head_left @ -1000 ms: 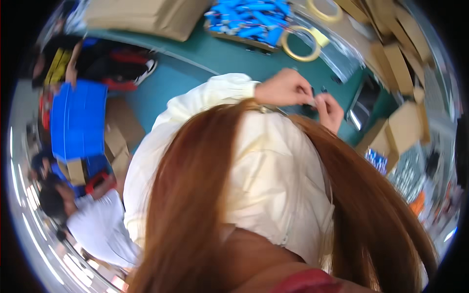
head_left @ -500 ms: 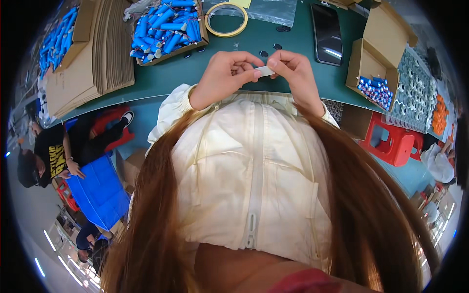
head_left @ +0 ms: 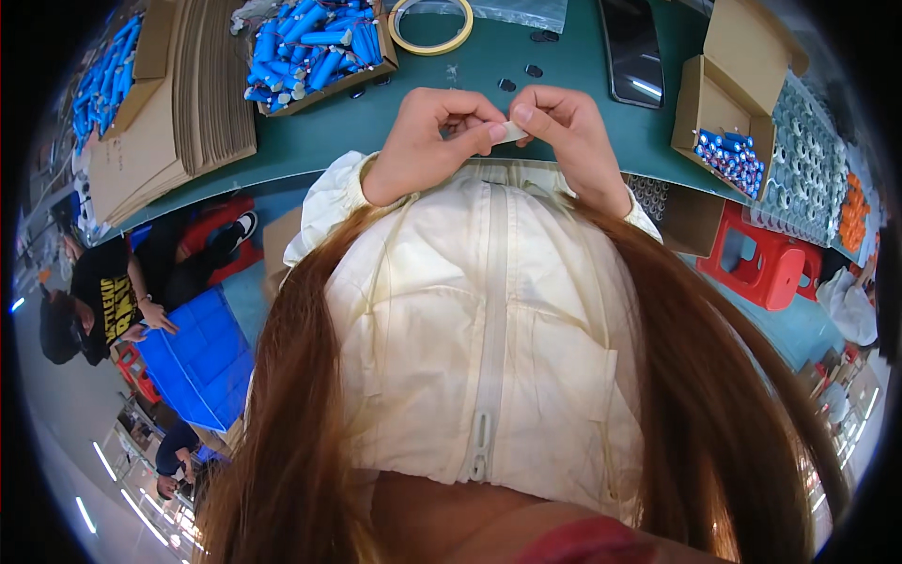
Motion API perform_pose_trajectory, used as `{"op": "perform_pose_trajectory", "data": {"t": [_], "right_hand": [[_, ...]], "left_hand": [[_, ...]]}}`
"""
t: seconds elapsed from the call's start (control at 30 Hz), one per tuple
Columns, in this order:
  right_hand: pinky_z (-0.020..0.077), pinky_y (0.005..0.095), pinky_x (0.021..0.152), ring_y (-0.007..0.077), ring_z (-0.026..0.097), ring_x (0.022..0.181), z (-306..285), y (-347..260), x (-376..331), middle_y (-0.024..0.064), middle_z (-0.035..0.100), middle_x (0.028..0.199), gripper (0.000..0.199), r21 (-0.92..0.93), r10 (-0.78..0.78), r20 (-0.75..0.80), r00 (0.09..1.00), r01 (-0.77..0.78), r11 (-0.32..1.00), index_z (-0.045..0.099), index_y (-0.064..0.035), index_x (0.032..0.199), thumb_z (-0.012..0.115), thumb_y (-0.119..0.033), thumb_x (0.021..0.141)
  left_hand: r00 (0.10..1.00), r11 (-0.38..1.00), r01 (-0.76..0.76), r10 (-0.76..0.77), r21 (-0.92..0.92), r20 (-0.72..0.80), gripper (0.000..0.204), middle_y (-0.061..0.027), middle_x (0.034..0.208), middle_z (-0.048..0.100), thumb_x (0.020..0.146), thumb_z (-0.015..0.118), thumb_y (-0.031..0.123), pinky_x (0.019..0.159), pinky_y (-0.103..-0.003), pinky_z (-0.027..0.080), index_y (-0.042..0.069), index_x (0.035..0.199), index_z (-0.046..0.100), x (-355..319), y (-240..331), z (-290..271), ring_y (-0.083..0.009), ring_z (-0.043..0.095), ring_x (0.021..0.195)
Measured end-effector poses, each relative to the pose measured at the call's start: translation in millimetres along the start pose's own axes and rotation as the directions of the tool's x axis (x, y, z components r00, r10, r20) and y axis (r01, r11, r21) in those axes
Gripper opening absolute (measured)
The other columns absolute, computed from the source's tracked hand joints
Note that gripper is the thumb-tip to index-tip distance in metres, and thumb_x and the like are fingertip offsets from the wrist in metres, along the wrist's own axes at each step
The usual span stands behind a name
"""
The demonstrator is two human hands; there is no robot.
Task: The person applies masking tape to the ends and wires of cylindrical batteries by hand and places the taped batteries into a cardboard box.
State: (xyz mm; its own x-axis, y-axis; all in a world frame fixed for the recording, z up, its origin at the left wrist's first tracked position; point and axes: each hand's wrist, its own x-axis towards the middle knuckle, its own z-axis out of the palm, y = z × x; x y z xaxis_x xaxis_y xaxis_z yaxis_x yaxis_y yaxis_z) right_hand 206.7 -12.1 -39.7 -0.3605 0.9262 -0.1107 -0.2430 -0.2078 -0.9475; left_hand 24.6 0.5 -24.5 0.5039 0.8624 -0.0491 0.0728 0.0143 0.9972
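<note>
My left hand (head_left: 434,139) and my right hand (head_left: 569,133) meet just above the near edge of the green table (head_left: 423,80). Between thumbs and fingertips they pinch a small white strip (head_left: 513,133), the left on one end and the right on the other. Most of the strip is covered by fingers, so its exact kind does not show. Beyond my hands lie small black oval pieces (head_left: 534,70). A roll of tape (head_left: 460,39) rests flat farther off.
At the left, a carton of blue wired battery cells (head_left: 324,61) stands beside stacked flat cardboard (head_left: 211,94). A black phone (head_left: 631,52) lies right of centre. Farther right are an open box (head_left: 691,103) of small blue cells and a clear tray (head_left: 803,155). A person (head_left: 103,291) sits at left.
My fingertips have come closer together, and less of the white strip shows between them. The whole view has shifted slightly. At left, the seated person's hands have moved on the blue container.
</note>
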Motion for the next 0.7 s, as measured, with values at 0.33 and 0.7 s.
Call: {"op": "perform_pose_trajectory", "data": {"t": [0.33,0.7], "right_hand": [[0.0402,0.0209,0.061,0.0052,0.048,0.067,3.2,-3.4,-4.7,-0.0013,0.056,0.073,0.014,0.037,-0.004,0.017,1.0,0.004,0.999,0.059,-0.0003,0.078,0.059,-0.013,0.083],[0.0432,0.0215,0.066,0.008,0.052,0.068,11.4,0.3,-6.7,0.0015,0.059,0.074,0.007,-0.318,-0.218,-0.185,0.958,0.151,0.936,0.059,0.0016,0.08,0.059,-0.005,0.079]], "left_hand": [[0.994,0.985,-0.108,0.111,0.131,-0.019,0.006,-0.0012,0.059,0.056,0.076,0.063,0.004,0.047,-0.019,0.034,-0.002,0.076,0.064,-0.9,2.0,0.9,-0.0029,0.043,0.052],[0.966,0.929,-0.174,0.225,0.328,-0.126,0.007,-0.0058,0.056,0.056,0.072,0.064,0.006,0.044,-0.022,0.036,-0.001,0.074,0.064,0.6,4.6,4.8,-0.0086,0.044,0.046]]}}
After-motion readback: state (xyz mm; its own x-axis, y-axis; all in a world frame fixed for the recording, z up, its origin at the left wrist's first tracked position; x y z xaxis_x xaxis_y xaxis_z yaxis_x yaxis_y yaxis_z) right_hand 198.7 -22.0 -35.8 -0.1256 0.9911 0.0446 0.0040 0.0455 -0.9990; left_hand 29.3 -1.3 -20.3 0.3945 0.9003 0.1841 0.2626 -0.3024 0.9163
